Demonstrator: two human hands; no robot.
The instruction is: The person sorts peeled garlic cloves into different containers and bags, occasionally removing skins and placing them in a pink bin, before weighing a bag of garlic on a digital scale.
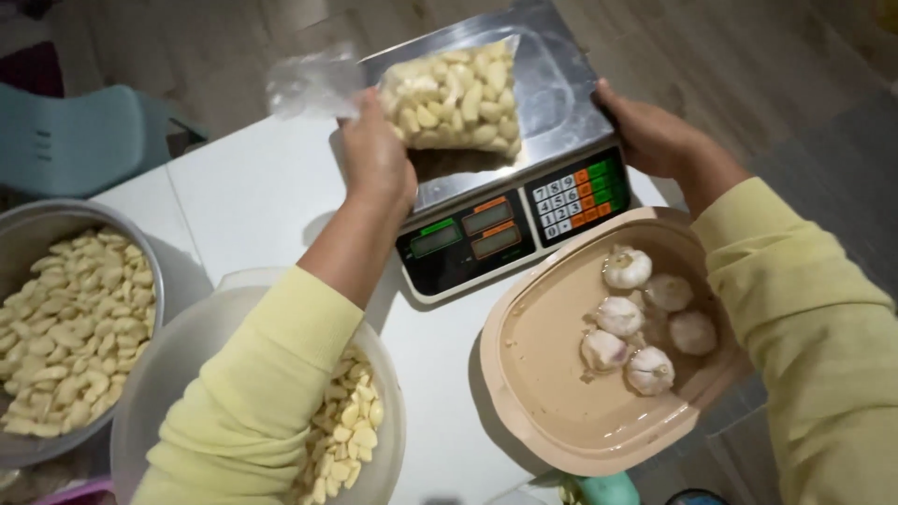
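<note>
- A pale translucent plastic bowl of peeled garlic cloves (pixel 351 425) is sitting nearest the person on the white desk (pixel 253 187), partly hidden under the left yellow sleeve (pixel 253 393).
- A round grey metal basin of peeled cloves (pixel 65 327) is sitting just beside it on the left.
- A beige plastic tub (pixel 543 374) is lying on the right, holding five whole white garlic bulbs (pixel 645 318).
- The left hand (pixel 374 159) is reaching across the desk, its fingers clamped on the clear plastic bag of peeled garlic cloves (pixel 454 98), which is resting on the steel pan.
- The electronic weighing scale with a steel pan and coloured keypad (pixel 505 201) is standing between the two hands.
- The right hand (pixel 645 131) is gripping the scale's right edge, fingers wrapped on it.
- A light blue plastic chair (pixel 79 140) is standing beyond the desk, on the wooden floor (pixel 702 47).
</note>
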